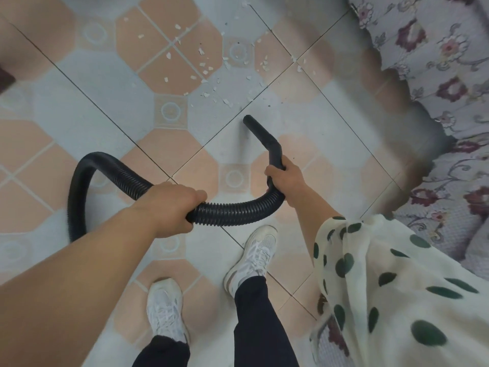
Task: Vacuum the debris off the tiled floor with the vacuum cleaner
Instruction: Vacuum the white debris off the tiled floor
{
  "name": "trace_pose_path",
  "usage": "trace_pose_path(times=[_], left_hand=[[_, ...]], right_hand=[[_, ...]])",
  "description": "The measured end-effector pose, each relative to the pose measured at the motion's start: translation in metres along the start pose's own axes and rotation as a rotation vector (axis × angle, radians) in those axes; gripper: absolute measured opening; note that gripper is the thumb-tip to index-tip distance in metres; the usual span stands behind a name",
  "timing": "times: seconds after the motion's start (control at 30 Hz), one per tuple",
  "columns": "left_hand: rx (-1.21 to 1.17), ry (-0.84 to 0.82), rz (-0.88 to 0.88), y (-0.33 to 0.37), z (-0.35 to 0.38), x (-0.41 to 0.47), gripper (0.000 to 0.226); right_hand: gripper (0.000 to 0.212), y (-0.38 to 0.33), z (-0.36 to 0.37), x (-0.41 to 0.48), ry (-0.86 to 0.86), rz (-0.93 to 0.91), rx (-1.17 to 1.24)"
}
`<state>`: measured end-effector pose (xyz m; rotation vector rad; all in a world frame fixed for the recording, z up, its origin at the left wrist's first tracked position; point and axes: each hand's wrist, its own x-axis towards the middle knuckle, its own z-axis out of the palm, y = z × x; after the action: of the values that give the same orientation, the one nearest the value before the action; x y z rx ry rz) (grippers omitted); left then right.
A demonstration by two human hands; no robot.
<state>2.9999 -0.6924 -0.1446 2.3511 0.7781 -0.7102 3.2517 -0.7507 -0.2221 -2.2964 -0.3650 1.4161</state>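
Left hand [172, 205] nearest, fingers wrapped round ribbed black hose [238, 213]. Right hand [287, 181] grips rigid nozzle [260, 136]. Nozzle tip points at tiled floor [105, 83], near white debris [209, 67] scattered ahead.

Both hands [172, 205] grip hose [238, 213]; nozzle [260, 133] near debris [209, 67].

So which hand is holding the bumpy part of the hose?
The left hand, gripping the ribbed hose. The right hand holds the smooth nozzle instead.
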Motion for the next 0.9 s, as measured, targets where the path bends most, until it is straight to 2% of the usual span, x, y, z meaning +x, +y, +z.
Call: trace_pose_path(times=[0.2, 0.3, 0.67, 0.8, 0.9], left_hand=[[0.035, -0.033, 0.075, 0.032, 0.004, 0.005, 0.016], [0.049, -0.055, 0.095, 0.037, 0.010, -0.004, 0.017], [0.062, -0.153, 0.043, 0.008, 0.018, -0.035, 0.016], [0.074, -0.132, 0.046, 0.015, 0.008, -0.026, 0.017], [0.090, -0.100, 0.035, 0.024, 0.001, -0.012, 0.017]], right_hand=[[0.033, 0.036, -0.026, -0.018, 0.009, 0.079, 0.020], [0.049, 0.050, -0.023, -0.035, -0.030, 0.094, 0.000], [0.034, 0.045, 0.021, -0.055, -0.142, 0.058, -0.017], [0.045, 0.041, 0.011, -0.047, -0.110, 0.085, 0.034], [0.039, 0.037, -0.004, -0.038, -0.042, 0.065, 0.003]])
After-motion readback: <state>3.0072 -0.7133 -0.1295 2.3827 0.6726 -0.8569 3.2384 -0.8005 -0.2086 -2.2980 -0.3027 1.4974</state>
